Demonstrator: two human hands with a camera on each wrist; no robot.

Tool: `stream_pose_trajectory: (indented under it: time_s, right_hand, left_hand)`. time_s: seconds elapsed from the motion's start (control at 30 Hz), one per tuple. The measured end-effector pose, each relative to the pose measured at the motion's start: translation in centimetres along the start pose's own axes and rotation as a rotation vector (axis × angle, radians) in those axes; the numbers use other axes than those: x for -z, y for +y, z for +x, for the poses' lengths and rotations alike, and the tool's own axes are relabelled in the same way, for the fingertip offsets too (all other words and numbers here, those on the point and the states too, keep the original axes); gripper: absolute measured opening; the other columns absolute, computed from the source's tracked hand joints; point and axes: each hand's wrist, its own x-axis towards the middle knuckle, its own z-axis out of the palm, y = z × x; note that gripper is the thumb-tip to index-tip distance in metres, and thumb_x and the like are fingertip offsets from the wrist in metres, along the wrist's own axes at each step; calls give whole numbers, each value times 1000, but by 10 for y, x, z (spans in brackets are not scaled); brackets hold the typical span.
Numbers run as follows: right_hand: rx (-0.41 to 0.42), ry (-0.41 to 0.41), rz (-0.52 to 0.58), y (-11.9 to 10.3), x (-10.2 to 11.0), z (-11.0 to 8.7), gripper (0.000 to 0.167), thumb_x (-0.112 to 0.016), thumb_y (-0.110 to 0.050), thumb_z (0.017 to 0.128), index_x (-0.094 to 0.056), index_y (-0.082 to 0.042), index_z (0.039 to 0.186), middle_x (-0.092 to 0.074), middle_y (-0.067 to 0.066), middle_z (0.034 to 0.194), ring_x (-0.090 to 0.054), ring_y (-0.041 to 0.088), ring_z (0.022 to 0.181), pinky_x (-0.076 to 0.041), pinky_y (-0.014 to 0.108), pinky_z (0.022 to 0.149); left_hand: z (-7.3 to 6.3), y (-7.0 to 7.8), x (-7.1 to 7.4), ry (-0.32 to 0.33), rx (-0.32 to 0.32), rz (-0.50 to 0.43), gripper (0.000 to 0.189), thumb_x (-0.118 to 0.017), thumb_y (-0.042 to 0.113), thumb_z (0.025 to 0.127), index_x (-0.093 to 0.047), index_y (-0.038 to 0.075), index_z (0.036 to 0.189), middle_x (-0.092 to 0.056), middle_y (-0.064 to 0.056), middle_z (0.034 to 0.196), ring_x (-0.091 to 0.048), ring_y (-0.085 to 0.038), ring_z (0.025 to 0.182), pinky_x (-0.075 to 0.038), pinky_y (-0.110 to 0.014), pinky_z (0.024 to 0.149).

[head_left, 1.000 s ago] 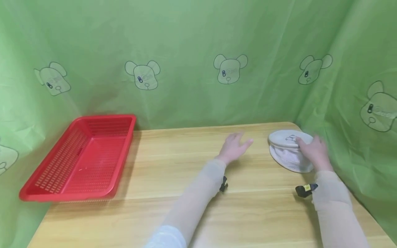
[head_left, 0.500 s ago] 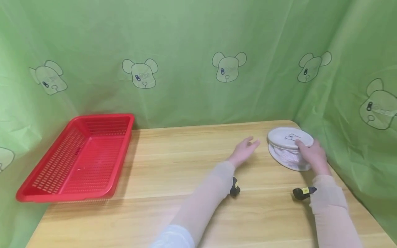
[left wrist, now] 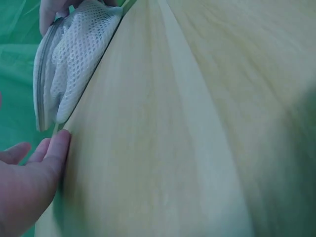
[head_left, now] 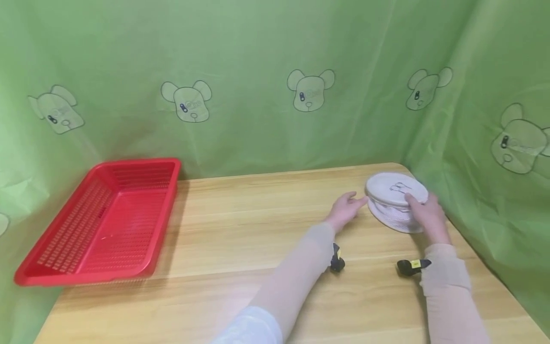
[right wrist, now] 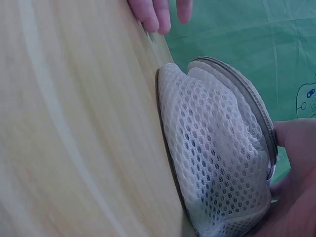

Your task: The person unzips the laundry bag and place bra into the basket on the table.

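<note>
A round white mesh laundry bag [head_left: 397, 189] with a zipper round its lid stands at the right back of the table; a small dark drawing marks the lid. My right hand [head_left: 426, 217] grips its right side, thumb on top of the lid. In the right wrist view the honeycomb mesh [right wrist: 212, 153] bulges below the zipper, and a dark rim lies along the table. My left hand [head_left: 345, 210] reaches to the bag's left edge with fingers extended. The left wrist view shows those fingertips [left wrist: 61, 138] just short of the bag, holding nothing.
A red plastic basket [head_left: 161, 239] with perforated walls stands at the left of the wooden table [head_left: 240, 229]. Green curtain fabric [head_left: 249, 129] printed with bear heads hangs behind the table and at both sides.
My left hand has moved right, from well apart to the bag's left edge. My right hand keeps its grip on the laundry bag. The head view has shifted slightly.
</note>
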Motion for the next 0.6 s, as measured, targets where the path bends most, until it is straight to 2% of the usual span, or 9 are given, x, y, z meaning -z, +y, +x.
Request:
stream_pose_trajectory:
  time_s: [0.13,0.23,0.37,0.47,0.6]
  right_hand:
    - [15,-4,17,1,-1,-1,99,-32,-64,96,8,8,150,0,41,153,-11,63,137,-16,74,108]
    - [31,-1,14,-1,-4,-1,96,-31,-63,97,6,7,150,-2,41,153,-12,63,137,-16,73,109]
    - [60,8,21,-4,-10,-2,92,-32,-60,98,1,7,151,-8,41,152,-16,61,137,-17,71,110]
    - [62,-9,15,-5,-14,-2,91,-32,-60,98,0,6,151,-9,40,153,-17,61,137,-18,72,109]
    - [72,-29,-7,-3,-16,0,93,-32,-61,98,2,6,151,-6,40,153,-15,62,137,-18,73,108]
  left_hand:
    - [2,2,-7,49,14,24,57,-62,44,92,-51,15,139,-64,-7,129,-67,-21,105,-54,-34,93]
    - [3,4,-8,81,28,73,55,-60,44,92,-52,15,138,-62,-5,133,-63,-21,115,-50,-35,99]
    - [2,9,-8,91,56,102,56,-58,44,93,-52,12,139,-57,-5,140,-55,-23,128,-44,-37,108]
    - [1,10,-7,88,79,74,53,-58,40,94,-53,10,137,-59,-6,138,-56,-23,126,-44,-37,108]
    - [1,11,-9,76,86,-6,45,-59,31,95,-56,8,134,-66,-8,125,-65,-21,111,-52,-34,98]
